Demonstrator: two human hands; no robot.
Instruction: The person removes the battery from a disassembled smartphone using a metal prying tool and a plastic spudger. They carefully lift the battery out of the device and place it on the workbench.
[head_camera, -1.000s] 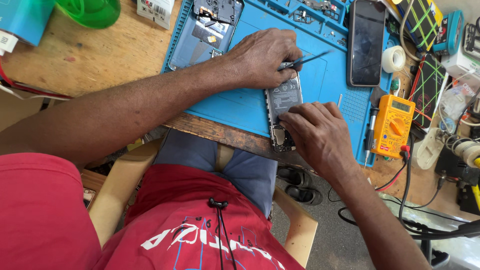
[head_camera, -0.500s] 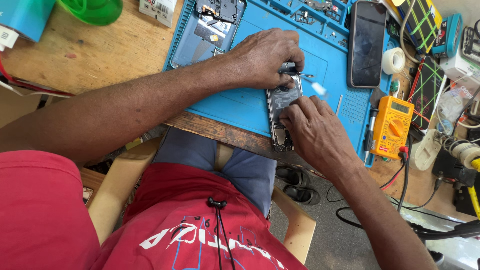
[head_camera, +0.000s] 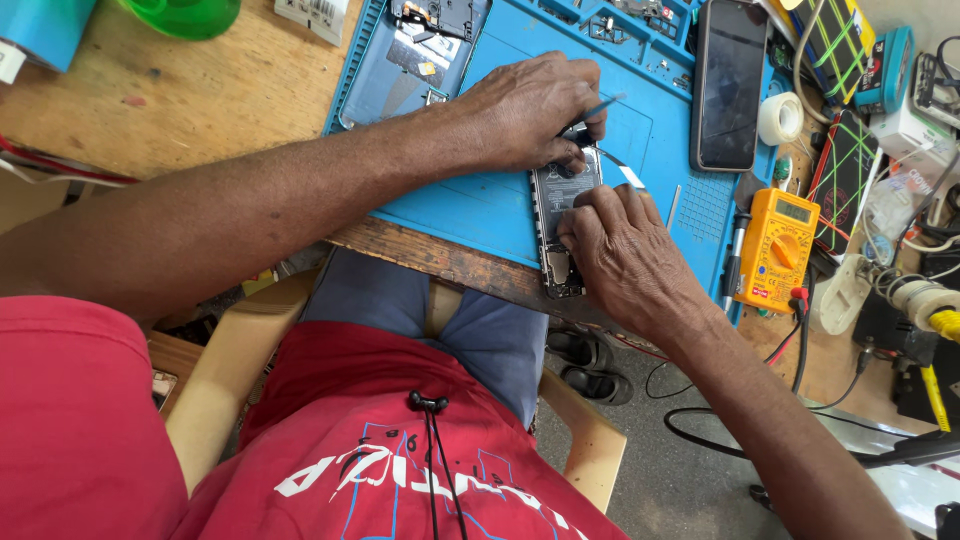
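An opened phone (head_camera: 556, 212) with its insides showing lies on a blue work mat (head_camera: 480, 200), overhanging the table's front edge. My left hand (head_camera: 530, 110) reaches in from the left and rests at the phone's top end, its fingers closed on a thin blue-tipped tool (head_camera: 603, 104). Coming in from the lower right, my right hand (head_camera: 625, 250) lies on the phone's right side and presses on it with its fingertips. A small white strip (head_camera: 631, 177) lies on the mat just right of the phone's top.
A black phone (head_camera: 727, 85) lies screen-up at the mat's right. A yellow multimeter (head_camera: 778, 250) with leads, a white tape roll (head_camera: 780, 118) and cables crowd the right. Another opened device (head_camera: 420, 50) lies top centre. A green bowl (head_camera: 185, 15) stands top left.
My right hand has slid up along the phone toward my left hand. The tool in my left hand has tilted and shifted slightly over the phone's top end.
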